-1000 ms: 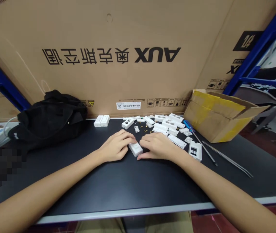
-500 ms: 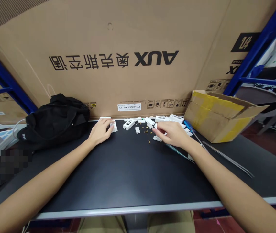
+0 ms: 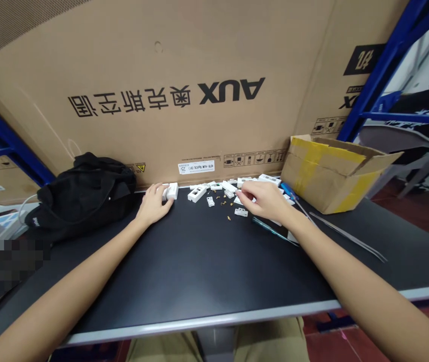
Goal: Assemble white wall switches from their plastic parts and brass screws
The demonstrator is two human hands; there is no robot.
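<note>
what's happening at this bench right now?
A person is working with small white plastic parts on a dark tabletop. The left hand is on the white blocks beside the black bag. The right hand is over the pile of white parts; whether it grips one is hard to tell. Small brass-coloured bits lie nearby, and the tweezers lie right of that hand, in front of the open carton.

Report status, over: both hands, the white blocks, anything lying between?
Left hand on white blocks. Right hand near loose white parts, grip unclear. Small brass-coloured pieces between hands.
</note>
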